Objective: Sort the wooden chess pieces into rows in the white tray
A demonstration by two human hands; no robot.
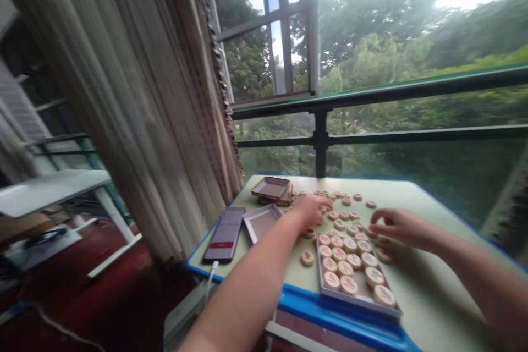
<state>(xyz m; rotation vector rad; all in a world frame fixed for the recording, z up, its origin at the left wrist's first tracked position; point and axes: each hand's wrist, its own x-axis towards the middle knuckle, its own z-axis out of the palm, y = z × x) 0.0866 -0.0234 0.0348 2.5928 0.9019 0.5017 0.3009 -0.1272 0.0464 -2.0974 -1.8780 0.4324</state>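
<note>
Many round wooden xiangqi pieces [344, 215] lie loose on the pale green table. My left hand [311, 212] reaches in among them at the far side, fingers stretched apart over several pieces. On the right, my right hand [396, 226] is curled, thumb and forefinger closing at a xiangqi piece [370, 232] beside the tray's far right corner. Nearer to me, a shallow tray [359, 303] holds rows of pieces, red-marked ones on its left and dark-marked ones on its right, with a bare gap in the middle. One single piece [307, 257] lies left of the tray.
Left of the loose pieces are an open shallow box lid [262, 223] and stacked brown trays [271, 188]. A phone [225, 235] lies near the table's left edge, a white cable [211, 278] by it. Behind the table [437, 286] stand a green railing [320, 137] and a curtain [165, 93].
</note>
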